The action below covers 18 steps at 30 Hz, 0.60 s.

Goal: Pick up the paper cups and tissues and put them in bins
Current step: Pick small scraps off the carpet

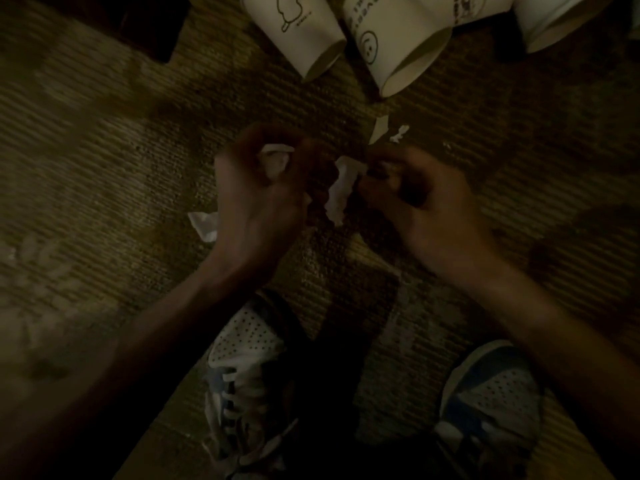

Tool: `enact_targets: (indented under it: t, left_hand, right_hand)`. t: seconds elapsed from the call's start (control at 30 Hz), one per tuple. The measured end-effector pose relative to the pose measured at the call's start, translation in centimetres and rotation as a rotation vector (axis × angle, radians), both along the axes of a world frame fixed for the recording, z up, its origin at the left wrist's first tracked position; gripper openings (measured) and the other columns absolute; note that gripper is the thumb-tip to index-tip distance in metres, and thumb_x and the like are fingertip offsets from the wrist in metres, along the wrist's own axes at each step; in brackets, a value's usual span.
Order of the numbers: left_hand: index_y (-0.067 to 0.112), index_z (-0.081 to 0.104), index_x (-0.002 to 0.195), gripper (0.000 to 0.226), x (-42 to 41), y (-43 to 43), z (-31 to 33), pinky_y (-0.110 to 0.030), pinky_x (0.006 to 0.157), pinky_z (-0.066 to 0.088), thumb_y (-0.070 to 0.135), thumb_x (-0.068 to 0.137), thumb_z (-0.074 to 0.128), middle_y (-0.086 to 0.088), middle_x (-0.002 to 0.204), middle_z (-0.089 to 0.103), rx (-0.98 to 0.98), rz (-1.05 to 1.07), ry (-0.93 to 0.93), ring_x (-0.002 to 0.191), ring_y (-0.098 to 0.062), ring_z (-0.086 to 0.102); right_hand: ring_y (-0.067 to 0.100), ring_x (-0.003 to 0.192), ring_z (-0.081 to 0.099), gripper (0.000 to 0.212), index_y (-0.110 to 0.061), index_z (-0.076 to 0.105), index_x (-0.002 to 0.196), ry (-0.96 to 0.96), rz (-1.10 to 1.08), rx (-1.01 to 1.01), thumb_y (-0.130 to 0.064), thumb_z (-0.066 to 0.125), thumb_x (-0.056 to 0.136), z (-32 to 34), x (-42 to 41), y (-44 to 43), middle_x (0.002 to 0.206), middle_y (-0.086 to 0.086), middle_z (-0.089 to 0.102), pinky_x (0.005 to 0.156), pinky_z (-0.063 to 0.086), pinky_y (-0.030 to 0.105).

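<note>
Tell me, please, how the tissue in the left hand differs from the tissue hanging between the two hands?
The tissue wad is balled up, while the tissue strip hangs long and loose. The wad sits inside the curled fingers of the left hand, mostly hidden; the strip is pinched only at its top by the right hand, mostly exposed. Both are white, crumpled and off the carpet.

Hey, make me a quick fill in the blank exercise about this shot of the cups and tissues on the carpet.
The paper cups lie on their ____ on the carpet. The right hand pinches a dangling strip of ____. The left hand holds a crumpled wad; a loose scrap lies on the carpet to that hand's ____.
Missing: sides; tissue; left.
</note>
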<state>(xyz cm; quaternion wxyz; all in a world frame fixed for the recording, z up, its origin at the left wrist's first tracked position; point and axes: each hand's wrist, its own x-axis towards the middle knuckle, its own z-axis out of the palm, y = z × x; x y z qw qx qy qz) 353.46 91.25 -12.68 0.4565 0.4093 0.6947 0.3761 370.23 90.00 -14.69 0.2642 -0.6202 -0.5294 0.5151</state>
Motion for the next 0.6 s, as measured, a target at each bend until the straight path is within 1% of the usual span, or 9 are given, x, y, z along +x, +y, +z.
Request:
enact_targets:
  t: [0.07, 0.1, 0.13, 0.2, 0.3, 0.43, 0.47, 0.53, 0.6]
  left_hand:
    - [0.032, 0.063, 0.076, 0.017, -0.7, 0.4, -0.2, -0.029, 0.043, 0.052, 0.033, 0.093, 0.063, 0.014, 0.066, 0.07, -0.044, 0.037, 0.041, 0.057, -0.011, 0.069]
    - [0.034, 0.065, 0.072, 0.023, -0.8, 0.5, -0.3, -0.026, 0.044, 0.052, 0.039, 0.094, 0.06, 0.017, 0.065, 0.07, -0.066, 0.046, 0.071, 0.057, -0.008, 0.069]
    - [0.036, 0.066, 0.066, 0.032, -0.8, 0.5, -0.4, -0.021, 0.045, 0.05, 0.044, 0.095, 0.056, 0.019, 0.063, 0.068, -0.085, 0.05, 0.092, 0.057, -0.004, 0.068]
    - [0.042, 0.068, 0.058, 0.044, -0.8, 0.5, -0.5, -0.016, 0.044, 0.046, 0.054, 0.095, 0.048, 0.02, 0.058, 0.066, -0.135, 0.056, 0.074, 0.055, 0.0, 0.066]
    - [0.037, 0.071, 0.06, 0.049, -0.8, 0.4, -0.7, -0.014, 0.045, 0.044, 0.06, 0.094, 0.045, 0.015, 0.058, 0.067, -0.188, 0.093, 0.008, 0.056, -0.001, 0.065]
    - [0.032, 0.07, 0.08, 0.04, -0.2, 0.0, -1.6, -0.023, 0.06, 0.05, 0.058, 0.096, 0.043, 0.016, 0.077, 0.071, -0.209, 0.043, 0.001, 0.069, 0.001, 0.066]
    - [0.033, 0.069, 0.086, 0.037, 0.1, -0.1, -1.8, -0.023, 0.064, 0.051, 0.057, 0.096, 0.043, 0.013, 0.085, 0.071, -0.199, 0.015, 0.012, 0.075, 0.001, 0.066]
    - [0.029, 0.068, 0.097, 0.035, 0.7, -0.4, -1.8, -0.012, 0.066, 0.047, 0.051, 0.099, 0.041, 0.009, 0.094, 0.066, -0.184, -0.08, 0.058, 0.08, 0.001, 0.063]
    - [0.027, 0.069, 0.096, 0.034, 1.2, -0.8, -1.6, -0.01, 0.063, 0.047, 0.044, 0.102, 0.04, 0.011, 0.089, 0.07, -0.153, -0.161, 0.006, 0.077, 0.002, 0.064]
  right_hand:
    - [-0.002, 0.086, 0.06, 0.043, -0.031, 0.057, 0.13, -0.156, 0.132, 0.054, -0.04, 0.066, 0.09, -0.8, -0.6, 0.7, 0.097, -0.018, 0.063, 0.073, 0.046, 0.01]
    - [0.0, 0.094, 0.059, 0.047, -0.027, 0.057, 0.131, -0.209, 0.189, 0.069, -0.04, 0.068, 0.088, -1.3, -1.0, 0.9, 0.105, -0.016, 0.063, 0.078, 0.045, 0.01]
    - [0.005, 0.1, 0.06, 0.044, -0.023, 0.061, 0.126, -0.253, 0.237, 0.083, -0.039, 0.07, 0.087, -1.8, -1.4, 1.0, 0.111, -0.01, 0.065, 0.083, 0.048, 0.017]
    - [0.014, 0.095, 0.062, 0.024, -0.018, 0.071, 0.104, -0.334, 0.286, 0.114, -0.035, 0.071, 0.087, -2.4, -2.0, 0.9, 0.103, -0.001, 0.068, 0.079, 0.05, 0.033]
    - [0.015, 0.079, 0.063, 0.014, -0.018, 0.073, 0.085, -0.372, 0.234, 0.073, -0.032, 0.07, 0.087, -2.8, -1.9, 1.0, 0.084, -0.001, 0.069, 0.068, 0.048, 0.034]
    - [0.028, 0.061, 0.066, 0.012, -0.018, 0.073, 0.075, -0.017, -0.049, -0.141, -0.025, 0.074, 0.085, -1.5, -1.6, 1.1, 0.07, 0.008, 0.071, 0.052, 0.05, 0.038]
    - [0.025, 0.06, 0.067, 0.011, -0.02, 0.074, 0.074, 0.069, -0.089, -0.15, -0.024, 0.074, 0.085, -1.0, -1.7, 1.1, 0.07, 0.005, 0.073, 0.05, 0.05, 0.036]
    - [0.006, 0.064, 0.068, 0.013, -0.028, 0.073, 0.074, 0.169, -0.087, -0.117, -0.021, 0.072, 0.086, -0.4, -2.2, 0.7, 0.07, -0.009, 0.073, 0.056, 0.051, 0.021]
    - [-0.001, 0.069, 0.068, 0.018, -0.031, 0.072, 0.077, 0.212, -0.018, -0.08, -0.018, 0.068, 0.089, 0.3, -2.9, 0.3, 0.074, -0.017, 0.073, 0.058, 0.05, 0.013]
